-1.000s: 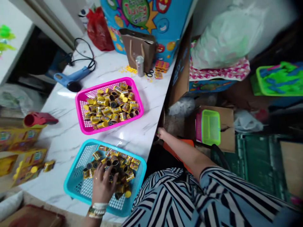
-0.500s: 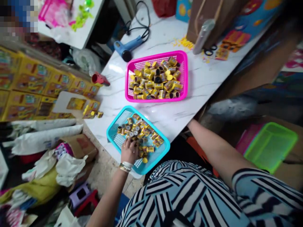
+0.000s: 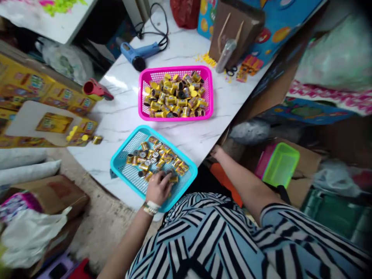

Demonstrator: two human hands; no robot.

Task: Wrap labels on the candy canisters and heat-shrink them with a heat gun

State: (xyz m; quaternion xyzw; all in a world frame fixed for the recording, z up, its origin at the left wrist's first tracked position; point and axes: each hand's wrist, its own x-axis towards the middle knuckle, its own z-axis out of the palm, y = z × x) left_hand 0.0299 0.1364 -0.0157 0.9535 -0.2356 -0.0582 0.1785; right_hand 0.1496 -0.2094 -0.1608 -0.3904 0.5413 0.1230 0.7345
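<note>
My left hand point(image 3: 159, 187) rests in the blue basket point(image 3: 124, 179) on the small yellow rolls point(image 3: 158, 157) piled there, fingers curled down over them; I cannot see whether it holds one. Just beyond it stands a pink basket point(image 3: 174, 118) heaped with more yellow rolls point(image 3: 176, 95). My right hand point(image 3: 217, 151) reaches past the white marble table's right edge point(image 3: 209, 149), and its fingers are hidden beneath that edge.
A blue heat gun point(image 3: 136, 54) with its black cord and a red tool point(image 3: 94, 89) lie on the table. A brown paper bag point(image 3: 235, 27), a metal cylinder point(image 3: 225, 56) and scissors point(image 3: 231, 71) stand at the far end. Yellow boxes point(image 3: 31, 83) stack left; a green basket point(image 3: 280, 164) sits on the floor.
The camera has swung and pulled back. My left hand has slid toward the near right corner of the blue basket. My right hand stays at the table's edge.
</note>
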